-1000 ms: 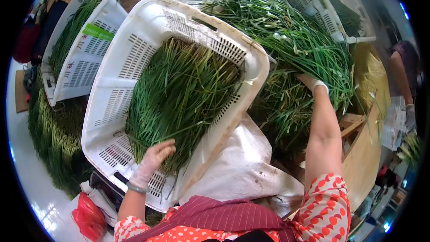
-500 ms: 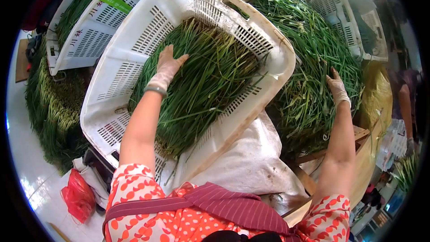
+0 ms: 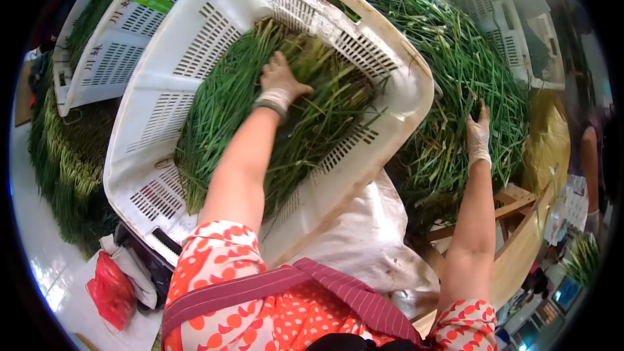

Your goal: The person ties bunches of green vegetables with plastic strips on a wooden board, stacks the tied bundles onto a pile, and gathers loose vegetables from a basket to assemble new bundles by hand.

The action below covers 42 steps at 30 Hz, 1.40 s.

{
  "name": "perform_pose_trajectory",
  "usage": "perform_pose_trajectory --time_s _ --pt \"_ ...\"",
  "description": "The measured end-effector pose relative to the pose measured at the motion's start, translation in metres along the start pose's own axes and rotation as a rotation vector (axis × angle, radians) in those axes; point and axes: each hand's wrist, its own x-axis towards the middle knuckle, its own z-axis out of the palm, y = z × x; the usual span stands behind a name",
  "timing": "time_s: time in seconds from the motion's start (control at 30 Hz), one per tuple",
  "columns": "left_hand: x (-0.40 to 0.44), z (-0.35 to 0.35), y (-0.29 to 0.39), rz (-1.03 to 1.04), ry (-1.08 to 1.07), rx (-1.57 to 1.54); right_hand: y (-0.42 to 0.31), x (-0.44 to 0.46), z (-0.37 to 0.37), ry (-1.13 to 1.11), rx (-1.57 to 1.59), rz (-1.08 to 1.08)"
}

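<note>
My left hand (image 3: pixel 281 83), in a thin pale glove, reaches into a large white plastic crate (image 3: pixel 156 107). It presses on the green chives (image 3: pixel 224 101) inside, thumb spread away from the fingers. The chives lie in long bunches along the crate's left wall and across its bottom. Outside the crate, to its right, my gloved right hand (image 3: pixel 478 135) rests against a big heap of loose chives (image 3: pixel 448 84). Its fingers are apart, with the tips among the leaves, and nothing is visibly gripped.
Another white crate (image 3: pixel 114 58) with greens stands at upper left, above stacked chive bundles (image 3: pixel 71 162). A white sack (image 3: pixel 364 234) lies under the near crate. Further crates (image 3: pixel 507 26) stand upper right, near a yellow bag (image 3: pixel 549 136) and wooden frame (image 3: pixel 520 221). A red bag (image 3: pixel 110 292) lies lower left.
My left hand has moved right and slightly up across the chives in the crate, and the leaves under it have shifted. My right hand has moved slightly left on the heap.
</note>
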Motion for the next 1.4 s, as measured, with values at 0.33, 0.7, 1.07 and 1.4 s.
perform_pose_trajectory --time_s 0.33,0.7,1.07,1.4 --pt "0.006 0.000 -0.002 -0.049 -0.078 0.070 -0.013 -0.005 0.018 0.050 -0.093 0.002" --pt "0.040 -0.005 -0.032 0.079 -0.078 -0.154 -0.015 -0.010 0.025 0.101 -0.193 0.016" --pt "0.016 0.007 -0.003 0.133 -0.181 -0.050 -0.029 -0.014 0.025 0.058 -0.240 0.094" --pt "-0.014 -0.020 -0.053 0.319 -0.422 -1.189 -0.099 -0.026 -0.064 -0.118 -0.343 0.012"
